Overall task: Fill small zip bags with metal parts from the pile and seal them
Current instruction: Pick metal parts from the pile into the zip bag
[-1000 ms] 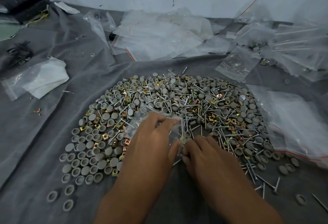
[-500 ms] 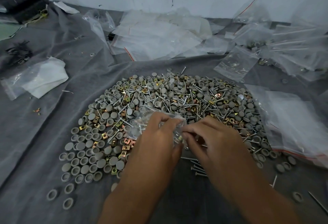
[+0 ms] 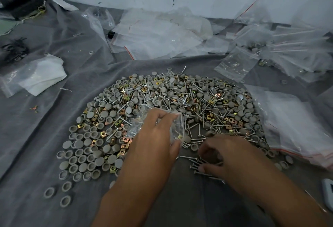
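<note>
On my far left I see one folded white cloth (image 3: 42, 75) inside clear plastic on the grey fabric-covered tabletop (image 3: 36, 136). Next comes one wide pile of grey round caps, brass square clips and silver screws (image 3: 180, 104), too many to count. My left hand (image 3: 153, 140) grips one small clear zip bag (image 3: 173, 126) above the pile's near edge. My right hand (image 3: 221, 156) curls its fingers (image 3: 203, 168) over loose screws.

We found bare grey cloth (image 3: 45, 145) open at the left; the pile (image 3: 180, 104) blocked the centre, and heaped bags (image 3: 292, 127) crowded the right.
</note>
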Tool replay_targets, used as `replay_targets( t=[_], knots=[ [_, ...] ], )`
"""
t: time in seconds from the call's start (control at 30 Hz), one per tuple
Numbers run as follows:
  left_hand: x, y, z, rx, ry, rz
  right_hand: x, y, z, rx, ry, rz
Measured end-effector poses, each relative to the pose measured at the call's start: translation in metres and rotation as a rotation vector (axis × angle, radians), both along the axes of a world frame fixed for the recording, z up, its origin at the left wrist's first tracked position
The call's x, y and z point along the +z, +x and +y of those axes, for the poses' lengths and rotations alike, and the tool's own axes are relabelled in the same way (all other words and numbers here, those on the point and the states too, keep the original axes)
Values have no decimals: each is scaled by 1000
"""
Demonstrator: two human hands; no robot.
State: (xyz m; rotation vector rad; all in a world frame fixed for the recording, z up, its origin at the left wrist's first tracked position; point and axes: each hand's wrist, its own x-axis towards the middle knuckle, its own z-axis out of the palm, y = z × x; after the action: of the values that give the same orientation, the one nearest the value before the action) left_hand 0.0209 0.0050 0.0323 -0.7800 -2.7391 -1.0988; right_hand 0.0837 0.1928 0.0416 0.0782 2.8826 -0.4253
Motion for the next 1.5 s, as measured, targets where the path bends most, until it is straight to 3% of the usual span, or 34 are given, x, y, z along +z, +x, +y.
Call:
replay_targets(
  t=[0.37, 0.73, 0.8, 0.97, 1.03, 1.3, 1.5],
  knots=[
    [2, 2, 4, 0, -17, 9, 2, 6, -23, -5, 62, -11],
    [1, 1, 2, 0, -19, 4, -15, 4, -4, -15, -83, 88],
    [0, 1, 3, -4, -19, 6, -12, 2, 2, -67, -206, 117],
    [0, 3, 5, -5, -39, 4, 3, -5, -6, -146, -761, 296],
    [0, 3, 5, -11, -34, -11, 4, -10, -21, -125, -855, 358],
    [-4, 0, 6, 6, 59, -54, -15, -18, -51, -96, -450, 654],
    [-4, 0, 4, 24, 61, -15, -16, -18, -44, -111, -440, 662]
  ],
)
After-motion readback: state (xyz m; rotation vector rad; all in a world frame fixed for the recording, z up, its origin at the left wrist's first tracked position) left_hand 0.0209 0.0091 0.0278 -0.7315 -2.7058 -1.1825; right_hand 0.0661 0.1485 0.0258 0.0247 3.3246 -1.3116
